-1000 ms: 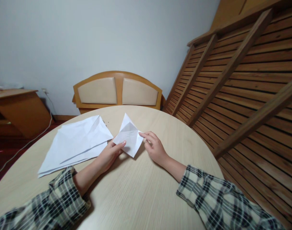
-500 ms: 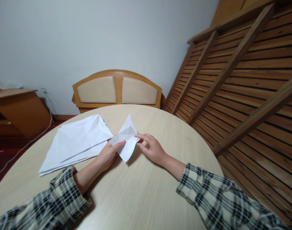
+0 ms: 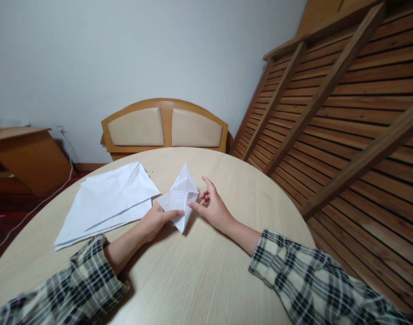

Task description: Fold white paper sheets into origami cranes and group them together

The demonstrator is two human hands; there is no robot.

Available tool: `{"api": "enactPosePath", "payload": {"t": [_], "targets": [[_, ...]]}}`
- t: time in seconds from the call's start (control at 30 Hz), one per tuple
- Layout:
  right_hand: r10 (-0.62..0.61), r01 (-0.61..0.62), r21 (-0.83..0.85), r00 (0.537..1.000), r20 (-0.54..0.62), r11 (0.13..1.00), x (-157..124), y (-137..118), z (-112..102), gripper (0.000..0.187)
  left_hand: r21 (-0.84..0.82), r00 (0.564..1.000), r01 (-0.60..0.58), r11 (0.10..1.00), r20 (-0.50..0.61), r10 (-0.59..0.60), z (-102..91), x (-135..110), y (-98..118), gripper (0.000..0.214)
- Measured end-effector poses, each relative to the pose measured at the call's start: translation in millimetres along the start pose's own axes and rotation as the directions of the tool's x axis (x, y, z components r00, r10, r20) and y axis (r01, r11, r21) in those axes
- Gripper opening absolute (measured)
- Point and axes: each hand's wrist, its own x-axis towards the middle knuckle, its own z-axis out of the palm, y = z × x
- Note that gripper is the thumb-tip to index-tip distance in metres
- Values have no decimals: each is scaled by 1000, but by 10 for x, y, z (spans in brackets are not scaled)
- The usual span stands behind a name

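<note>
In the head view, the paper (image 3: 179,196), folded to a kite shape, is held over the middle of the tabletop (image 3: 199,271), one point aimed at the far rim and the other toward the person. The left hand (image 3: 154,223) pinches its left side, thumb on top and fingers beneath. The right hand (image 3: 215,207) is spread: thumb against the paper's right side, index finger raised apart from it. The sheets (image 3: 105,194) lie left, their right corner just beside the paper's left corner; whether these touch cannot be told. Right of the right hand, a broad stretch of wood runs to the curved edge, beyond which leans the slatted frame (image 3: 328,135). The headboard (image 3: 167,126) stands past the far rim.
</note>
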Motion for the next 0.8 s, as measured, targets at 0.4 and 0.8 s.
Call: {"api": "enactPosePath", "payload": {"t": [0.4, 0.8], "targets": [[105, -126, 333, 991, 82, 935, 52, -42, 17, 28, 178, 994, 20, 984, 106, -39, 61, -44, 11, 43], [108, -95, 331, 994, -19, 939, 57, -100, 7, 26, 177, 965, 70, 982, 238, -112, 80, -20, -35, 39]]}}
